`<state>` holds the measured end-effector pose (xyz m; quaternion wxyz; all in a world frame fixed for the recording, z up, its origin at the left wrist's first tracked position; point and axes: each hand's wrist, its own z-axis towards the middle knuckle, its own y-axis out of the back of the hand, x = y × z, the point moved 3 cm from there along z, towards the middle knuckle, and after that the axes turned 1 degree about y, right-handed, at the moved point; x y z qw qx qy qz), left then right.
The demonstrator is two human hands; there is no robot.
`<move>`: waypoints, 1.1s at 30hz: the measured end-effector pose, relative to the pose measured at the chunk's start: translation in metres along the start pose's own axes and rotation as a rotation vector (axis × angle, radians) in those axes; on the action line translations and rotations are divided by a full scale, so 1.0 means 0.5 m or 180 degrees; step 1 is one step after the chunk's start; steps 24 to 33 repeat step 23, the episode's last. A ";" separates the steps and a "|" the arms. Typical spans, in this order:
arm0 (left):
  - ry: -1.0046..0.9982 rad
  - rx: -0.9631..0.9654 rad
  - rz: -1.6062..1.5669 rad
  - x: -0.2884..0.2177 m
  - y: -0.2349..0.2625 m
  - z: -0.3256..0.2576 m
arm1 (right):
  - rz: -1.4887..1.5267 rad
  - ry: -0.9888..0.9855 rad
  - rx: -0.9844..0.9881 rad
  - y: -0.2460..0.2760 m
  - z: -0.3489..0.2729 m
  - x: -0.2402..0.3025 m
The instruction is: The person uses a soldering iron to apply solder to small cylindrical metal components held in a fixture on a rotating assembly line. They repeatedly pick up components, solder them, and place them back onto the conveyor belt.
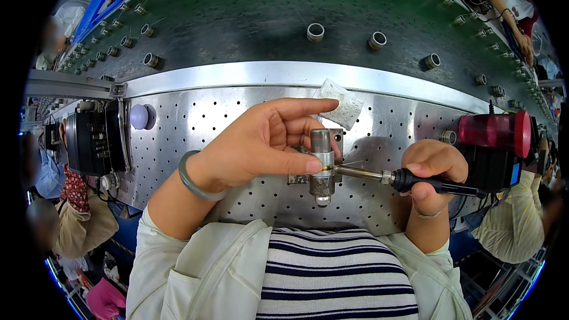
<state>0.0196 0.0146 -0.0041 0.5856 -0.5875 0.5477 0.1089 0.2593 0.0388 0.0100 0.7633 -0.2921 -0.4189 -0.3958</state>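
Observation:
My left hand (267, 139) curls around a small silver metal ring (324, 159), which sits on an upright metal post fixture (320, 186). Its thumb presses at the ring's edge, and the index finger stretches out above. In my right hand (435, 169) is a soldering iron (409, 180), gripped by its black handle. The iron's metal shaft points left, with its tip at or very close to the ring beside my left thumb. Fine wires stick out to the right near the tip. My left fingers partly hide the fixture's far side.
Beyond the perforated metal bench (195, 118) runs a dark green conveyor belt (249, 29) carrying several metal rings. A crumpled whitish pad (341, 104) lies behind the fixture. Black equipment (89, 142) stands left, a red container (495, 132) right. Other people work at both sides.

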 end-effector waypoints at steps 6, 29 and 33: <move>-0.0004 0.0008 -0.0018 0.001 0.001 0.001 | 0.0020 -0.0022 0.0003 0.002 0.000 0.001; -0.1063 -0.1094 0.1044 -0.123 0.138 0.065 | 0.0041 -0.0475 -0.0754 0.036 -0.006 -0.002; -0.1063 -0.1094 0.1044 -0.123 0.138 0.065 | 0.0041 -0.0475 -0.0754 0.036 -0.006 -0.002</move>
